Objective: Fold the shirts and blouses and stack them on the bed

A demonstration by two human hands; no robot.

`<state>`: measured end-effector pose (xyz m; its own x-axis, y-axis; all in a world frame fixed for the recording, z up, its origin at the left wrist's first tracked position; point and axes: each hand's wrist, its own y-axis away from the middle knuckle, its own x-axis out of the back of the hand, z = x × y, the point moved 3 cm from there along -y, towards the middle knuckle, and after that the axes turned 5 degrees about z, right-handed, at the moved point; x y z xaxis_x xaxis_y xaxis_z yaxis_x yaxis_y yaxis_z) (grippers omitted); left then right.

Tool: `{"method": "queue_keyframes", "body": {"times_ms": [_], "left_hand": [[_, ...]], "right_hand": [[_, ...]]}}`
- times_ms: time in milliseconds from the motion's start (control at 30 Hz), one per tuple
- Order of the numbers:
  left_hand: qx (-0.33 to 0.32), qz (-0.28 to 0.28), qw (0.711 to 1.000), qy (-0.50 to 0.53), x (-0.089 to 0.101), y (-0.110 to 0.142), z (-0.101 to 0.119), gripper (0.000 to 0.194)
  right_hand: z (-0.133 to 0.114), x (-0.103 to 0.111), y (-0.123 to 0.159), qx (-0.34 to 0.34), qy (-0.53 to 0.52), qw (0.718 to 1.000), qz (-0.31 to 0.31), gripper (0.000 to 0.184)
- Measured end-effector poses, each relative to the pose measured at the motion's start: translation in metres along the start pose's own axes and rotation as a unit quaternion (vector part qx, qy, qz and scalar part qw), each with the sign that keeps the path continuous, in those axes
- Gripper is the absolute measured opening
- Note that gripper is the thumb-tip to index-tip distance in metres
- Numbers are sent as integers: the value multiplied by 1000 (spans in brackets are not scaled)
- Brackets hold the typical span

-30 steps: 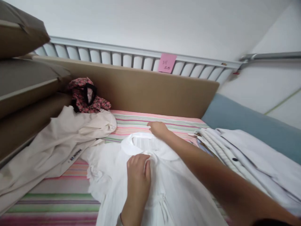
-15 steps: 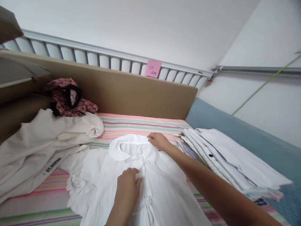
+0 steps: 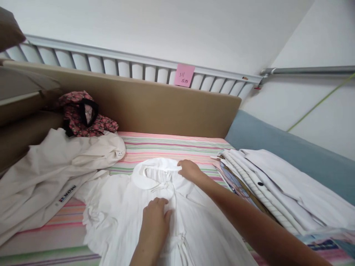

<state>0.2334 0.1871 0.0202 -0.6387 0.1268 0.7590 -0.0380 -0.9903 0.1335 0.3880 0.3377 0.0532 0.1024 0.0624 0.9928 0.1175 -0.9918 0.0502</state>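
A white blouse (image 3: 122, 207) with a rounded collar, ruffled sleeve and tied front cords lies spread out, front up. My right hand (image 3: 190, 170) reaches across to the right side of its collar, with fingers and thumb closed on the edge. Lower down, my left hand (image 3: 156, 216) rests on the blouse's front beside the cords. Its thumb stands apart from the fingers, and no fabric shows gathered in it. My right forearm hides part of the blouse's right side.
Folded clothes (image 3: 266, 184) are stacked on the right by a blue panel (image 3: 266, 136). At left lie a cream garment (image 3: 66, 162) and a floral garment (image 3: 83, 114). Under everything is a striped sheet (image 3: 166, 146). A brown board (image 3: 155, 111) stands before the radiator (image 3: 111, 67), which bears a pink note (image 3: 184, 75).
The view has shifted slightly, so the surroundings appear a little farther right. Both hands keep nearly the same places on the blouse, the right one still at the collar.
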Motion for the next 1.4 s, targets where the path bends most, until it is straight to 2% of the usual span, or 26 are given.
{"method": "queue_keyframes", "body": {"times_ms": [100, 233, 333, 400, 467, 600, 667, 700, 767, 800, 900, 967, 1000, 1067, 1167, 1300, 1400], "left_hand": [[-6, 2, 1000, 6, -2, 1, 0, 32], [-8, 6, 1000, 15, -4, 2, 0, 32], [-8, 8, 1000, 16, -4, 2, 0, 32], [-8, 7, 1000, 14, -4, 2, -1, 32], [-8, 5, 1000, 15, -5, 1, -1, 32], [-8, -9, 1000, 14, -6, 0, -3, 33], [-6, -14, 1000, 15, -6, 0, -3, 33], [-5, -13, 1000, 17, -6, 1, -3, 33], [-2, -7, 1000, 22, -5, 1, -2, 33], [-1, -5, 1000, 24, -4, 2, -1, 33], [-1, -3, 1000, 26, -3, 3, 0, 33], [-1, -6, 1000, 20, -2, 3, 1, 34], [-2, -10, 1000, 17, -2, 3, 1, 34], [-1, -17, 1000, 12, -2, 3, 2, 34], [2, -17, 1000, 11, -1, 3, 2, 34], [4, -13, 1000, 21, 0, 2, 2, 34], [7, -13, 999, 28, 1, 2, 3, 33]], "right_hand": [[-1, 13, 15, 21, -1, 1000, 21, 27], [1, 25, 31, 49, -17, 997, 58, 22], [4, 26, 37, 96, -85, 986, 110, 18], [5, 25, 41, 128, -167, 966, 149, 15], [7, 22, 44, 123, -256, 946, 157, 13], [7, 14, 46, 53, -441, 890, 101, 8], [6, 12, 45, 31, -493, 866, 78, 10], [7, 12, 44, 24, -499, 863, 74, 11], [8, 15, 43, 25, -468, 879, 88, 13], [9, 17, 42, 33, -428, 897, 102, 14], [13, 22, 40, 34, -214, 965, 147, 21], [15, 21, 36, 5, -76, 989, 129, 26], [16, 20, 32, -7, -38, 993, 110, 29], [12, 18, 22, -5, -26, 997, 75, 34], [-5, 12, 1, 33, -65, 996, 58, 37], [-44, -6, -24, 86, -113, 990, 22, 39], [-71, -21, -36, 102, -127, 987, -11, 51]]}}
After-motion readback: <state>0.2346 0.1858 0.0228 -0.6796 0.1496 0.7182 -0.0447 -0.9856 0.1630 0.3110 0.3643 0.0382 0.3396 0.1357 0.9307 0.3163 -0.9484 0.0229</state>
